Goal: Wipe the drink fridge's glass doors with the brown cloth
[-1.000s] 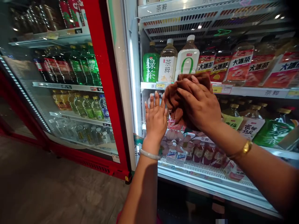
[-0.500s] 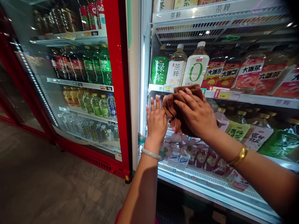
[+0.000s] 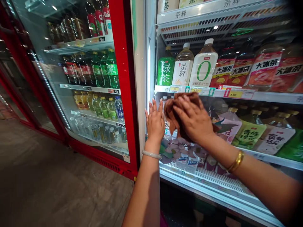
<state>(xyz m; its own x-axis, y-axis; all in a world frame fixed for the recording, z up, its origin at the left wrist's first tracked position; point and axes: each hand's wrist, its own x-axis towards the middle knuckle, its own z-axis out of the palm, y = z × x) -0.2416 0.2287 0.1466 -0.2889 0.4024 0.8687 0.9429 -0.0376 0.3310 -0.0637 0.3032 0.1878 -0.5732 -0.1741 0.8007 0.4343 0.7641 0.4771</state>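
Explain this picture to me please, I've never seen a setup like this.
There's no machine here: these are a person's two bare hands, seen from a camera worn on the head, looking forward and down. The right hand has a bunched brown cloth in its grip, in front of a lit drinks cooler. The left hand is spread open beside the cloth, holding nothing. Bottles stand on the shelves; a red-framed cooler to the left holds more.

Brown cloth (image 3: 170, 115) partly hidden by right hand (image 3: 195, 118), upper bottles (image 3: 169, 4) cut off
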